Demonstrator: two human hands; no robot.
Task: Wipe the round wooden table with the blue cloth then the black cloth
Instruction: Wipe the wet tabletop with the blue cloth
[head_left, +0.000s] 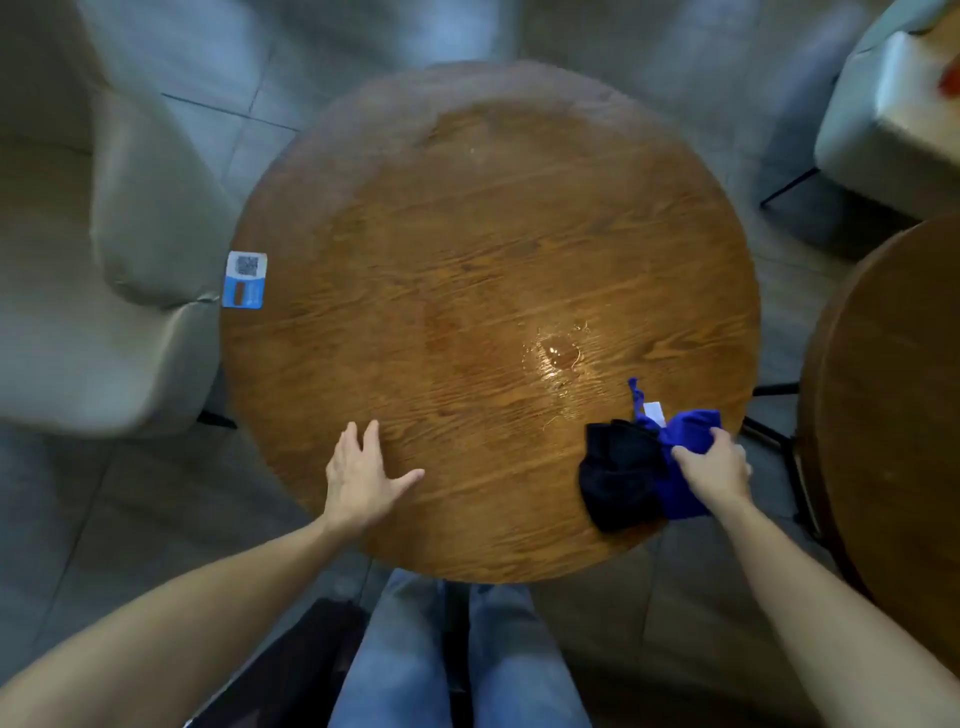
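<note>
The round wooden table (467, 249) fills the middle of the head view. A small puddle of liquid (558, 353) glistens right of its centre. At the near right edge lie two bunched cloths side by side: the black cloth (621, 475) on the left, touching the blue cloth (685, 431) with its white tag on the right. My right hand (714, 467) grips the blue cloth from above. My left hand (363, 475) rests flat on the table's near left edge, fingers spread, holding nothing.
A blue and white QR sticker (244, 280) sits at the table's left edge. A beige padded chair (104, 270) stands to the left, another chair (893, 119) at the far right. A second wooden table (893, 415) is close on the right. My jeans-clad legs (457, 660) are below.
</note>
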